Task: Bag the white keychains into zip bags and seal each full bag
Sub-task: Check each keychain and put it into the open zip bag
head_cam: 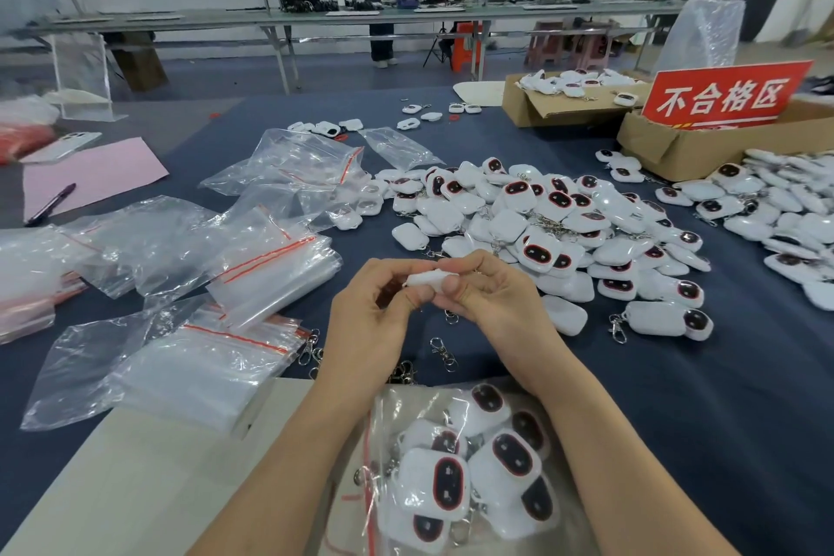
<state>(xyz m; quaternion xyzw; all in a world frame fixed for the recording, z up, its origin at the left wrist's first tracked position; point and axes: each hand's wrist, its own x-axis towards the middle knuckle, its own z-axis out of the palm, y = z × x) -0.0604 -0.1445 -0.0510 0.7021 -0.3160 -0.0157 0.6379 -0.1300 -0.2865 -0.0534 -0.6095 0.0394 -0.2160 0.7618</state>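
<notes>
Currently both hands pinch one white keychain [426,278] above the blue table [677,397]: left hand [374,316] with thumb and fingers curled on its near end, right hand [492,298] curled on the other end. Judged light, rigid and smooth-shelled, probably slippery. Grip the flat sides of the body, not the dangling clasp. A part-filled zip bag [383,406] lies between the forearms; the loose pile [564,217] sits beyond the right hand.
</notes>
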